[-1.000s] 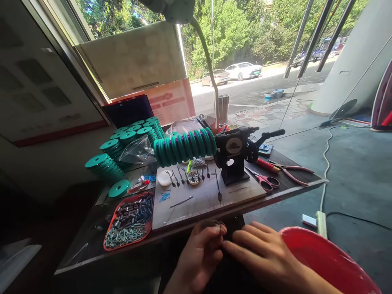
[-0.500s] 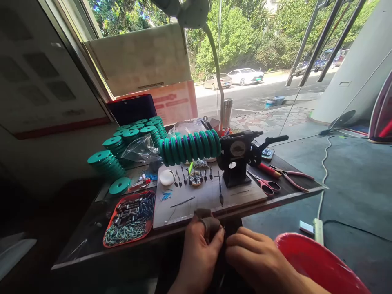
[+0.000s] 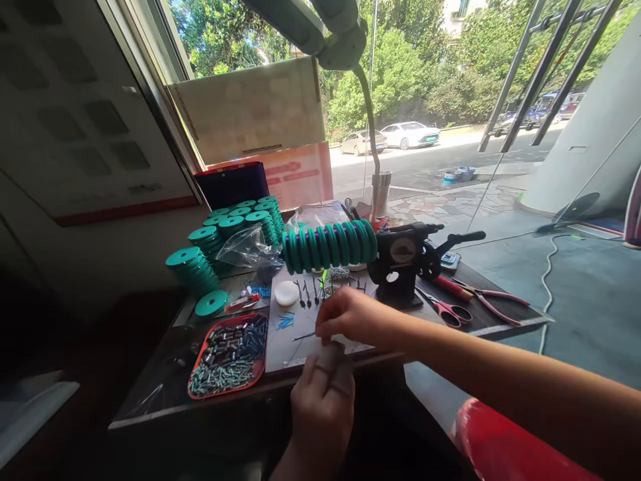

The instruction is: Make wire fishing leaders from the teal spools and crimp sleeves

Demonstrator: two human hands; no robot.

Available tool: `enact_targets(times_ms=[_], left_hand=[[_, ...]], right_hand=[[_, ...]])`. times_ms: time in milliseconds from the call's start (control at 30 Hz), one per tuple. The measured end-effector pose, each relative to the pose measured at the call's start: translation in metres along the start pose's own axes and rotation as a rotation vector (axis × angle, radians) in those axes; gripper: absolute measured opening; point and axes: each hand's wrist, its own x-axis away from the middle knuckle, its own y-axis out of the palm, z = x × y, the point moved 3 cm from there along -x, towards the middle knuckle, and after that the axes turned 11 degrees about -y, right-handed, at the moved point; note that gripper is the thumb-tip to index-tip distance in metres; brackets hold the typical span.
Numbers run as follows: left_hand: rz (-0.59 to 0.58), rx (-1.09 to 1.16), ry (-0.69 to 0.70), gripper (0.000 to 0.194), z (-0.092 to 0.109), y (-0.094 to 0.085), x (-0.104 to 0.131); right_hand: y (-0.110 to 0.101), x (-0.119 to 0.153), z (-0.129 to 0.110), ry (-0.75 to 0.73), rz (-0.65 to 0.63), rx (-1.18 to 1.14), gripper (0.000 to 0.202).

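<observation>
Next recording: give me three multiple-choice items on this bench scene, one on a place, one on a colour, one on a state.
1. Where does the red tray of small metal pieces lie?
A. left of the pale work board
B. on top of the board
C. beside the scissors

2. What colour are the spools lined up on the black winder?
A. red
B. teal green
C. yellow

3. How is the right hand placed?
A. resting in the red basin
B. gripping the winder's crank
C. stretched out over the board, fingers curled down

Answers:
1 A, the tray sits on the dark table at the board's left edge.
2 B, the row on the winder's shaft is teal green.
3 C, the arm crosses above the left hand and its fingers reach the board near a thin needle.
</observation>
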Motion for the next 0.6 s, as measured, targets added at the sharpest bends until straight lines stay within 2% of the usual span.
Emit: enact_targets(times_ms=[67,133,167,200,267,300,367,433,500,600], left_hand=[[-0.056,0.004,-0.08,0.014,0.009,-0.004,-0.005],[-0.131,0.142,-0.272,0.01,0.016,-0.004,-0.01],[-0.189,0.254,-0.416,0.009,0.016,-0.002,-0.012],[-0.264,0.421,-0.618,0.009,0.015,0.001,-0.011],[-0.372,0.616,-0.872,0.017,0.012,0.007,-0.01],[-0.406,0.674,-0.953,0.02,0.01,0.009,-0.009],[-0.438,0.711,-1.007,0.022,0.006,0.012,-0.007],[-0.454,0.744,-1.017,0.023,0.003,0.015,-0.006],[-0.464,0.738,-0.976,0.022,0.003,0.015,-0.006],[-0.43,0.629,-0.852,0.02,0.008,0.012,-0.008]], right_hand=[[0.001,0.005,0.0,-0.027,0.017,0.064,0.015],[0.001,0.02,0.003,-0.078,0.105,0.153,0.016],[0.001,0.031,0.005,-0.144,0.17,0.235,0.018],[0.002,0.043,0.008,-0.211,0.221,0.31,0.016],[0.011,0.069,0.008,-0.693,0.308,0.759,0.019],[0.017,0.08,0.012,-0.826,0.336,0.922,0.019],[0.028,0.091,0.022,-0.952,0.35,1.126,0.019],[0.036,0.092,0.029,-0.979,0.38,1.182,0.018],[0.042,0.089,0.031,-0.98,0.392,1.151,0.018],[0.047,0.086,0.025,-0.93,0.315,0.953,0.02]])
